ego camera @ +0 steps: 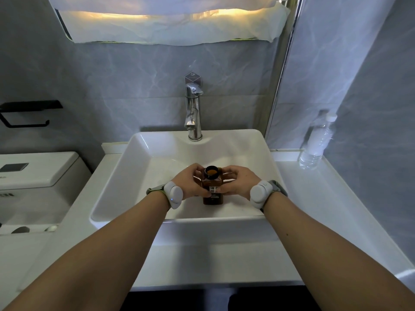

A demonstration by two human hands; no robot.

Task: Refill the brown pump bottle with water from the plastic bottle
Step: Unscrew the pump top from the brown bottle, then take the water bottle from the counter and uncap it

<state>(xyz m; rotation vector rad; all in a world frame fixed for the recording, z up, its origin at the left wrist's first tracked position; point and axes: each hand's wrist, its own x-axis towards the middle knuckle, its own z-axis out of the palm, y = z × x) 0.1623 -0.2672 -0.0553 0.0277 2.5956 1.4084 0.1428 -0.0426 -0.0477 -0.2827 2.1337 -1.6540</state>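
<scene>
So the brown pump bottle (212, 184) is upright in the sink (202, 223), mid-basin toward the front edge, with its mouth open. The left hand (190, 181) and right hand (238, 182) both have their fingers curled around it, one on each side. The plastic bottle (316, 144) stands capped at the counter's (325, 198) back right corner against the wall, well apart from the hands.

The brown pump bottle (212, 182) is showing amber glass and a white label (214, 190) with dark characters. The sink (258, 142) is showing white. At 12 o'clock, the faucet (193, 113) is showing chrome; the wall (134, 75) is displaying grey marble with pale veining. At 2 o'clock, the plastic bottle (317, 143) is showing clear, white-capped.
</scene>
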